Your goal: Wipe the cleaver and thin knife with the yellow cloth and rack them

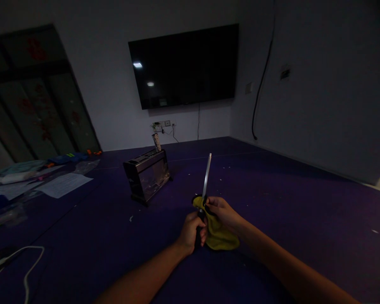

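Note:
My left hand (190,233) is closed around the black handle of a sharpening steel (206,175), whose slim, shiny rod points up and slightly away from me. Between the thumb and fingers of my right hand (224,211) is a yellow cloth (222,239) with a dark edge. Part of the cloth lies about the base of the rod, just above the handle, and the rest hangs below my right hand. Ahead and to the left stands a knife block (150,175) with dark ends and a see-through side. A handle with a speckled pattern (156,142) sticks up from its top.
Sheets of paper (65,185), clear plastic wrapping (87,166) and folded fabric (20,167) lie on the purple surface (256,181) at the left. A white cable (28,270) curls at the lower left. Small white scraps dot the surface. A television (186,67) hangs on the far wall.

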`<move>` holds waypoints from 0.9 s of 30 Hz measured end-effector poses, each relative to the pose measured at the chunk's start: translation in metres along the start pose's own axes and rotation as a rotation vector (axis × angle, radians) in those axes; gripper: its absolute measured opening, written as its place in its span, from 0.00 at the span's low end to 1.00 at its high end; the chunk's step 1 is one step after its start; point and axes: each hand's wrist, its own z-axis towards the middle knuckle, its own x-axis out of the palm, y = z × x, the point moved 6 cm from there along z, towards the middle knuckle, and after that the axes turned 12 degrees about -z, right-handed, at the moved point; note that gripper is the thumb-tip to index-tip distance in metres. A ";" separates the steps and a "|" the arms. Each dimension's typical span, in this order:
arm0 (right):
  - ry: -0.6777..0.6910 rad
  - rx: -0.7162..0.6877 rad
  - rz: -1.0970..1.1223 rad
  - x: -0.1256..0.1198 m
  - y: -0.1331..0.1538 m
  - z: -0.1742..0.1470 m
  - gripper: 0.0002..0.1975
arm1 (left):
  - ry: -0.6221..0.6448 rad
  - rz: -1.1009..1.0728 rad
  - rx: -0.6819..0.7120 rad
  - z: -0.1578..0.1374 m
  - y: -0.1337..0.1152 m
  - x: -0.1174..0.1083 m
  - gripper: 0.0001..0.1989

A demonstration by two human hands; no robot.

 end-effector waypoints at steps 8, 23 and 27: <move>-0.010 -0.028 0.010 -0.002 0.001 0.001 0.11 | 0.003 0.033 0.008 0.002 -0.003 -0.002 0.06; -0.056 -0.010 -0.022 -0.006 0.002 0.002 0.12 | -0.012 0.081 0.003 0.003 -0.005 -0.001 0.06; -0.081 -0.010 0.005 -0.011 0.002 0.003 0.13 | -0.013 0.130 0.021 0.001 -0.007 0.000 0.06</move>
